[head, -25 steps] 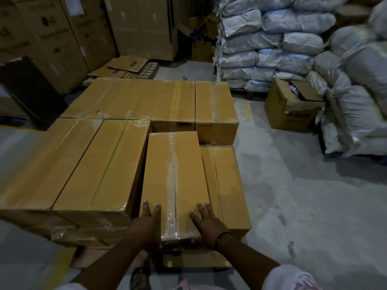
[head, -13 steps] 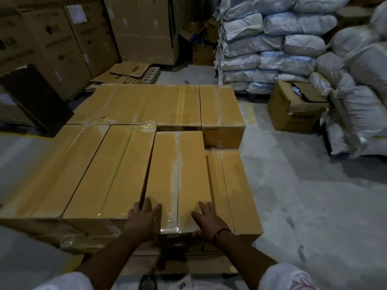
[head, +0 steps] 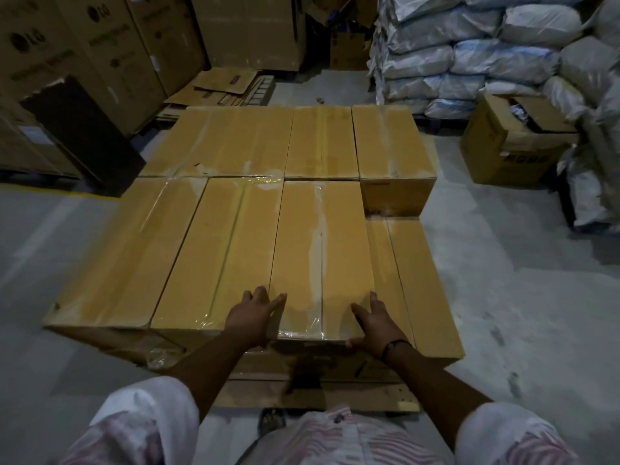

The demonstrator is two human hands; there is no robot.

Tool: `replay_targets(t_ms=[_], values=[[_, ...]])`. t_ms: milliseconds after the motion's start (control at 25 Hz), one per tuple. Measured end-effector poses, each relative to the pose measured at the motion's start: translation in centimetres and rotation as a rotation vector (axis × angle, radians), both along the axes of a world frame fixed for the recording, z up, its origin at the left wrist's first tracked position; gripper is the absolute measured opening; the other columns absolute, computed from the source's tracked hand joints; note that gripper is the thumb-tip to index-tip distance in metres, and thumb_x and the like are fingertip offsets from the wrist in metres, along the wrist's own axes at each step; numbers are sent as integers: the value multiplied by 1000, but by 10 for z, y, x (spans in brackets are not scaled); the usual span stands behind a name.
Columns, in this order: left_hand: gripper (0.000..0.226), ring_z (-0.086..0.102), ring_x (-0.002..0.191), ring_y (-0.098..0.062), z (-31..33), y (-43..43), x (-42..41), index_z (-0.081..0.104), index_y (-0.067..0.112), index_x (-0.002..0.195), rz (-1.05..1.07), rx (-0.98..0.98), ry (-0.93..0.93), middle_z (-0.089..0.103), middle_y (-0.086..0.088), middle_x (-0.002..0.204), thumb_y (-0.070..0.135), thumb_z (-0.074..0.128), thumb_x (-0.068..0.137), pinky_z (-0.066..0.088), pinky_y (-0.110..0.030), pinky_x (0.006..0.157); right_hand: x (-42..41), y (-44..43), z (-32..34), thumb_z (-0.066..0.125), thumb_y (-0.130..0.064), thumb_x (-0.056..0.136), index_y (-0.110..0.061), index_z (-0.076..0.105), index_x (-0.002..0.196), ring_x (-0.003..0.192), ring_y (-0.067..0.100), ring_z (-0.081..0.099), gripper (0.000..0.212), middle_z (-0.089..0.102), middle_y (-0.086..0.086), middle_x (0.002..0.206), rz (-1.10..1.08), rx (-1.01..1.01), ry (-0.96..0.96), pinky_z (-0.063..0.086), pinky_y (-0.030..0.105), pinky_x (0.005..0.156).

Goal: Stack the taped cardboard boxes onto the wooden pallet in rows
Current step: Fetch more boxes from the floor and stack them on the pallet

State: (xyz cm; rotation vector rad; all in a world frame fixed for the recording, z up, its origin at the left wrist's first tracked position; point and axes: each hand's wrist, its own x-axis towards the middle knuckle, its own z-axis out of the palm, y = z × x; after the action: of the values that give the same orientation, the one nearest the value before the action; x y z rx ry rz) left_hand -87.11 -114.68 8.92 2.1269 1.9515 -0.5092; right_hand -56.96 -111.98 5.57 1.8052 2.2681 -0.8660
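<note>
While both palms lie flat on the near end of the taped box (head: 322,250), let's look at what could bite here. Left grip (head: 253,317) is open, fingers spread across the seam between this box and its left neighbour (head: 218,256). Right grip (head: 375,322) is open too, fingers straight along the box's right top edge, thumb low at the near face. Nothing is wrapped or pinched, so friction alone does the steering. The box sits on the upper layer on the wooden pallet (head: 335,396), third in the near row, its far end up against the far row (head: 322,142).

First danger, I'd say: that right side. Next to it there's a step down to the lower box (head: 416,290), with no upper box beside it yet. A push that's stronger from the left could walk the box rightward, past its support, and it would tilt into that gap. Second: the shiny tape (head: 317,229) and film look slick, so a flat palm may skid forward rather than move the load. Third: those left fingers lie over the seam, and a sideways nudge that closes it could nip them. And a foot (head: 271,421) shows just beside the pallet's near edge, below the box's end: a bad spot if the box slides back.
</note>
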Motion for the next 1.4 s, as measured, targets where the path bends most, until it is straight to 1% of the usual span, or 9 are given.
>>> replay_targets(t_ms=[160,320,480,600,680,880,1000,1160,1400], values=[[127,36,133,-32,-3,6,-7,3,48,160,-25,0,11,25,-10,153,54,90,67,57,-43,90,-2,5,7,79,-43,83,-28,24,159,155,34,1,95,-9,14,168,-3,-2,-18,23,45,124],[117,40,128,-32,-3,11,-7,6,48,159,-16,9,2,29,-11,148,57,84,72,59,-43,85,-6,14,11,80,-41,83,-27,28,157,153,37,10,91,-3,17,168,7,4,-38,29,47,122],[115,39,130,-33,-7,11,-6,5,46,160,-9,2,4,27,-12,149,55,83,75,59,-43,86,-7,13,7,79,-44,84,-28,26,158,153,36,10,92,-4,15,168,2,13,-46,29,46,121],[119,36,135,-35,-8,15,-5,5,44,160,0,-46,-17,24,-13,152,62,82,72,55,-46,94,-7,11,3,74,-52,85,-28,24,159,153,34,13,92,-10,9,168,-39,12,0,30,45,121],[121,31,140,-38,-3,23,-4,7,42,161,21,-91,-49,20,-14,157,72,79,68,50,-50,102,-9,14,3,73,-54,85,-26,24,159,150,31,24,94,-12,6,168,-161,5,103,35,41,117],[129,17,150,-40,-1,40,-6,4,37,162,12,-138,-78,2,-9,170,78,77,65,41,-55,112,-17,29,6,72,-52,86,-23,23,160,147,32,33,93,-1,12,168,-309,-68,158,38,36,113],[127,27,146,-38,-1,43,-6,12,35,162,4,-109,-80,12,-9,168,76,80,62,44,-50,108,-15,32,4,72,-48,87,-24,25,159,140,32,45,89,-3,12,168,-278,-102,142,42,35,112],[107,42,134,-34,5,56,-5,31,32,153,14,-75,-112,33,-9,153,75,77,66,49,-47,101,-17,35,6,71,-47,88,-22,33,155,134,34,50,81,6,14,166,-307,-88,143,44,38,110],[104,35,141,-40,7,101,11,26,27,157,-116,-98,-108,21,-14,164,73,71,76,47,-51,106,-26,46,8,69,-38,91,-22,37,148,125,34,53,67,25,12,156,-377,-92,120,48,44,105]])
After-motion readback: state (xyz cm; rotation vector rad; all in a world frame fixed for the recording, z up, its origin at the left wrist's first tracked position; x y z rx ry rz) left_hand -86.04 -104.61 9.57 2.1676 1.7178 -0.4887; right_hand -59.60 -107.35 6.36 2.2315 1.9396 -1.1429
